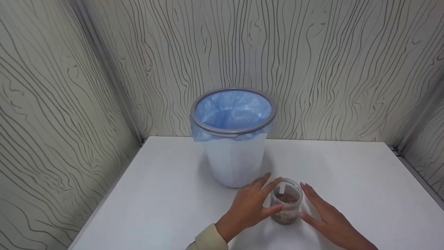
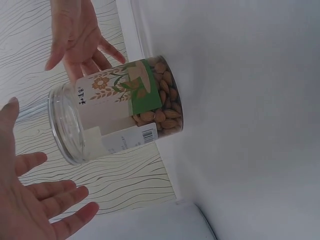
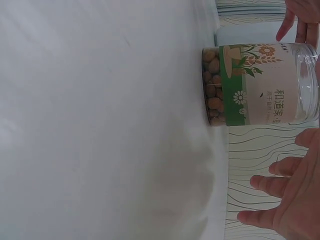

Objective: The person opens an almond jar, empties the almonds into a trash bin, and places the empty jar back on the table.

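Note:
A clear jar stands upright on the white table, with brown almonds in its lower part. Its label is cream and green with printed flowers and plants; a white barcode sticker shows in the left wrist view. Whether a clear lid covers the top I cannot tell. On the jar's left side is my left hand, fingers spread and extended, thumb in front of it. My right hand is at its right side with fingers extended. In the wrist views both hands appear apart from the jar.
Behind and left of the jar stands a white bin with a grey rim, lined with a blue plastic bag. Wood-grain patterned walls border the white table at the back and sides.

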